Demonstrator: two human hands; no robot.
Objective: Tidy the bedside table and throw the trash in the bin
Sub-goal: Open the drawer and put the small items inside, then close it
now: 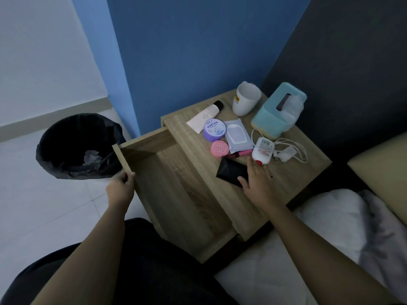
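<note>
The wooden bedside table has its drawer pulled out and bare inside. My left hand grips the drawer's front left corner. My right hand lies flat on a black case at the table's front, thumb against its edge. Behind it lie a white bottle, a pink round tin, a purple jar, a wipes pack, a white tube, a pink stick, a white cable with charger, a white mug and a teal tissue box.
A bin lined with a black bag stands on the white floor left of the drawer, with crumpled paper inside. The blue wall is behind the table. A bed with a white pillow lies to the right. My dark-clad legs are below.
</note>
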